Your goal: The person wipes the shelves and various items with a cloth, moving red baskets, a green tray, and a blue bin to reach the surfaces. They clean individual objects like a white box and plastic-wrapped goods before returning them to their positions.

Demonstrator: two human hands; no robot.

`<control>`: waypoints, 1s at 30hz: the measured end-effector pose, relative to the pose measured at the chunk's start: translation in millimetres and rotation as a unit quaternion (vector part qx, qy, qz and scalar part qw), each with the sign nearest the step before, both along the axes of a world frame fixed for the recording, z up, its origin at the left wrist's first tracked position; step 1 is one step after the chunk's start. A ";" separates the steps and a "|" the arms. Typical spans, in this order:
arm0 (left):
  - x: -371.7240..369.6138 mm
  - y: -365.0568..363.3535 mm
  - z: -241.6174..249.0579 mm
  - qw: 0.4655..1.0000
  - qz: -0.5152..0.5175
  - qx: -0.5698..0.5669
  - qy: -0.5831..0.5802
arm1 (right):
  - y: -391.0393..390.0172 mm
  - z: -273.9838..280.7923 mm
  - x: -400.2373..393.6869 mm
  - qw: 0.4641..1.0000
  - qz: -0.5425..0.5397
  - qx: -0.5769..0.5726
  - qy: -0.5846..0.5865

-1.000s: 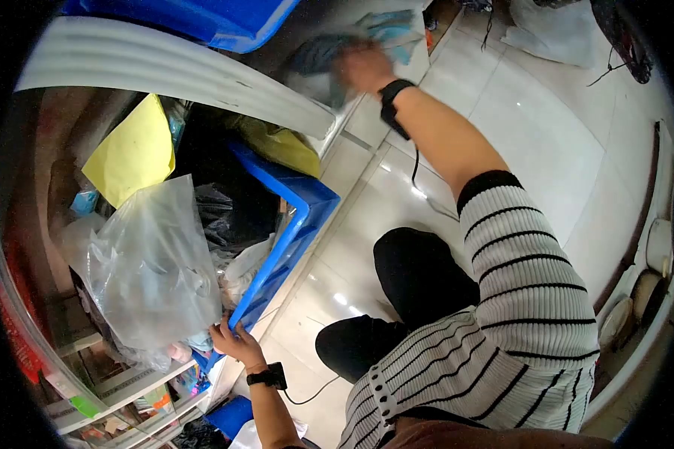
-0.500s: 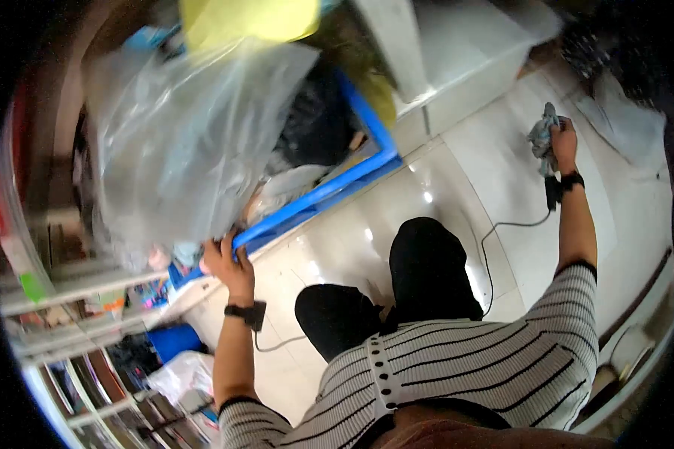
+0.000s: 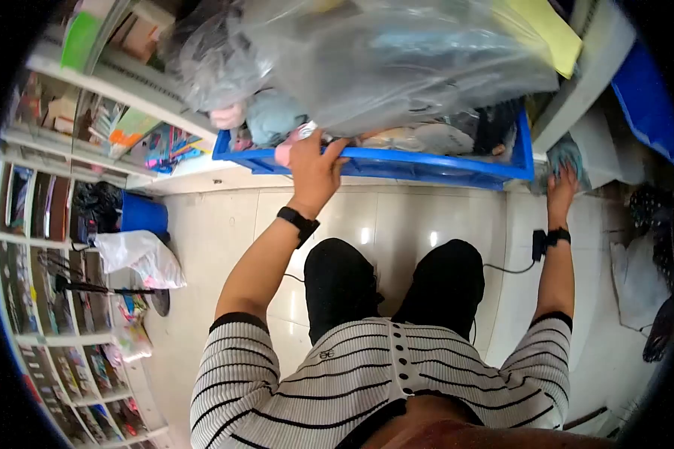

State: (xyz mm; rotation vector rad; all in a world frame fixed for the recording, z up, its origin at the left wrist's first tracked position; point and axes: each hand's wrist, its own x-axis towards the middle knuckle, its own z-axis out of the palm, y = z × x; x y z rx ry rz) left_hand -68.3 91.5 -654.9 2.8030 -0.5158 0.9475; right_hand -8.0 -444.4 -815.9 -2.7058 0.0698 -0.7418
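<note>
My left hand (image 3: 314, 168) is hooked over the front rim of a blue plastic crate (image 3: 419, 166), next to a small pink item (image 3: 283, 155). The crate holds a light-blue soft item (image 3: 273, 116) and several bagged things under a large clear plastic bag (image 3: 404, 67). Off to the right, my right hand (image 3: 562, 188) presses a grey-blue cloth (image 3: 565, 155) against the foot of the white unit, beside the crate's right end. The fingers lie over the cloth and hide part of it.
Shelves of small goods (image 3: 52, 277) line the left. A blue bin (image 3: 144, 213) and a white plastic bag (image 3: 138, 258) stand near them. Another clear bag (image 3: 640, 277) lies at the right. Cables run from both wrists near my knees.
The view has turned, so the crate now lies straight ahead. My right hand has brought the cloth from above the floor to the unit's foot. My left hand stays at the crate's rim.
</note>
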 end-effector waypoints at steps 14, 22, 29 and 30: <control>-4.8 13.2 -3.4 0.992 -0.070 -0.100 -0.014 | 60.3 82.3 -80.0 0.934 -0.126 0.335 -0.007; -11.6 32.9 2.5 0.982 -0.145 -0.117 0.040 | 253.8 62.4 -52.3 0.818 -0.141 0.528 -0.180; -10.1 47.2 4.1 0.961 -0.212 -0.168 0.060 | 372.2 59.6 -51.2 0.873 -0.236 0.408 -0.127; -8.2 50.3 3.7 0.955 -0.228 -0.175 0.074 | 402.6 75.8 -56.7 0.859 -0.244 0.433 -0.125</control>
